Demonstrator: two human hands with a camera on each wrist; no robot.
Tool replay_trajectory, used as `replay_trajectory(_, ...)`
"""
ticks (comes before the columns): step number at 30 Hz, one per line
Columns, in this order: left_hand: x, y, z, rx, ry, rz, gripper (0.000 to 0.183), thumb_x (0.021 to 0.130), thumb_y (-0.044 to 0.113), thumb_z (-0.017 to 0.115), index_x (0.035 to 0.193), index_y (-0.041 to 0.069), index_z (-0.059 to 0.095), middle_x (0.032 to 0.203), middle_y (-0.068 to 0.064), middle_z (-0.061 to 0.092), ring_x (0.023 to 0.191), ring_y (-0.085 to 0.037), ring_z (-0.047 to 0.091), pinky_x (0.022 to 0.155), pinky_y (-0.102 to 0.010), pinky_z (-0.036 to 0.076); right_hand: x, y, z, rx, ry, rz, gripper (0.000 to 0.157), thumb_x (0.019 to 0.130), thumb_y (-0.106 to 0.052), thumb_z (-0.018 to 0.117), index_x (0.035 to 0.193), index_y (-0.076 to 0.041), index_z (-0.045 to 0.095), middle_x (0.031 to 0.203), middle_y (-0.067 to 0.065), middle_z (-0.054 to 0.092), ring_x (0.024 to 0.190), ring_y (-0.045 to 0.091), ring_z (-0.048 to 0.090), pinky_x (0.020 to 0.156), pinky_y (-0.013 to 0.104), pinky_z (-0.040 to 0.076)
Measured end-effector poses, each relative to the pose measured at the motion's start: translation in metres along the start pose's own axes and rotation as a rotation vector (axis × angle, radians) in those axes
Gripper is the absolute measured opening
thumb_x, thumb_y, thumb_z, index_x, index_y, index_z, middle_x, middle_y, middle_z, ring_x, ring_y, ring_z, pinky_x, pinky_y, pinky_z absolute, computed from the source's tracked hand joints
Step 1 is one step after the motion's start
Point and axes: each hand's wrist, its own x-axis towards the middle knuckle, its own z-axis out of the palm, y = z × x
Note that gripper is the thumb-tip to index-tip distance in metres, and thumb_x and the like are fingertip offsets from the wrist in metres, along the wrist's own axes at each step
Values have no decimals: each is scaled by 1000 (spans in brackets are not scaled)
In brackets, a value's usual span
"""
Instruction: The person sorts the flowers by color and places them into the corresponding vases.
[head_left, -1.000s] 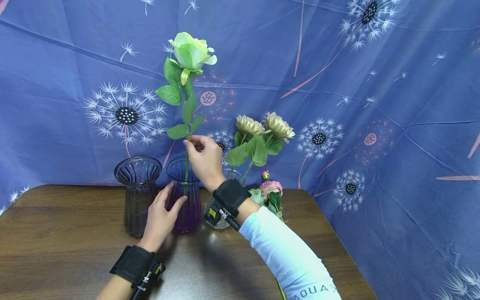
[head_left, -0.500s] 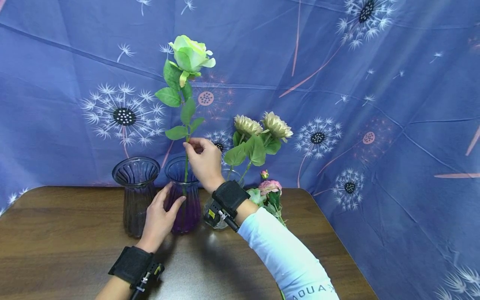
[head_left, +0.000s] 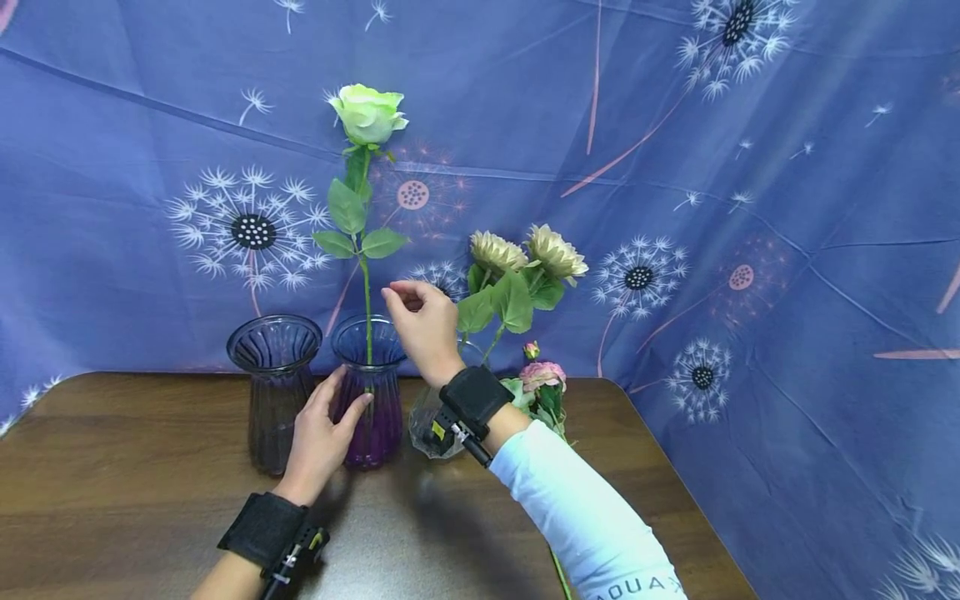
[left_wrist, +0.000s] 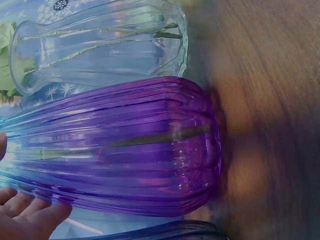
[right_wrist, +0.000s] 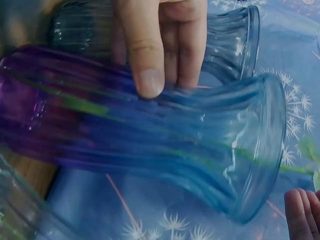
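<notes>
A pale green artificial rose (head_left: 367, 114) stands upright in a ribbed blue-to-purple glass vase (head_left: 380, 421). Its stem runs down inside to near the base, seen through the glass in the left wrist view. My left hand (head_left: 321, 429) holds the left side of this vase, with the thumb (right_wrist: 150, 75) on the front and the fingers behind it. Just right of the stem, above the vase rim, hovers my right hand (head_left: 425, 327). Its fingers are loosely bent towards the thumb, touching neither stem nor vase.
To the left stands a dark ribbed vase (head_left: 273, 408) with no flower in it. A clear vase (head_left: 429, 429) with two cream flowers (head_left: 555, 250) is on the right, partly behind my right wrist. Beyond it lie pink flowers (head_left: 543, 377). A patterned blue cloth (head_left: 510, 100) hangs behind the wooden table (head_left: 135, 450).
My right hand has let go of the rose stem and moved slightly right. The rose has sunk a little and turned in the vase. My left hand has stayed put.
</notes>
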Motion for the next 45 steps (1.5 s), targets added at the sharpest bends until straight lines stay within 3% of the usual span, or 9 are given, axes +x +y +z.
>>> replay_trajectory(7, -2, 2, 1, 0, -12, -17, 55, 87, 20, 67, 134, 0, 46, 132, -23, 52, 120, -40, 51, 96, -53, 44, -3, 6, -23, -23, 22, 3, 19, 88, -16, 65, 98, -1, 70, 85, 12, 72, 72, 20, 66, 62, 16, 51)
replay_trajectory(19, -3, 4, 0, -8, -5, -9, 55, 87, 18, 67, 134, -1, 46, 131, -23, 53, 120, -39, 52, 95, -51, 46, -14, 25, -88, -34, 78, 32, 18, 87, -17, 66, 97, -3, 71, 82, 13, 72, 70, 18, 65, 60, 18, 50)
replay_trajectory(27, -3, 4, -1, -4, -18, -23, 55, 88, 21, 66, 135, 0, 45, 132, -22, 52, 121, -38, 51, 97, -50, 45, -33, 45, -118, -27, 104, 110, 20, 87, -16, 66, 98, 0, 71, 79, 17, 70, 60, -1, 59, 52, 15, 47)
replay_trajectory(34, 0, 4, -1, -25, -9, -3, 55, 87, 19, 67, 134, 0, 46, 131, -23, 53, 120, -38, 52, 96, -50, 46, -48, 67, -136, -121, 139, 207, 19, 85, -19, 69, 95, -3, 72, 82, 14, 72, 60, -2, 58, 56, 13, 47)
replay_trajectory(39, 0, 4, -1, -31, -7, 7, 55, 87, 17, 68, 134, -1, 46, 130, -23, 53, 119, -38, 53, 95, -50, 47, -68, 87, -144, -199, 45, 329, 19, 84, -19, 69, 94, -3, 73, 82, 14, 72, 62, 5, 62, 56, 15, 49)
replay_trajectory(45, -1, 4, 1, -27, 4, 9, 55, 85, 15, 69, 133, 0, 47, 128, -22, 55, 118, -37, 54, 94, -47, 48, -116, 122, -150, -332, -155, 523, 16, 83, -17, 68, 87, -2, 73, 74, 12, 70, 54, 9, 60, 49, 18, 47)
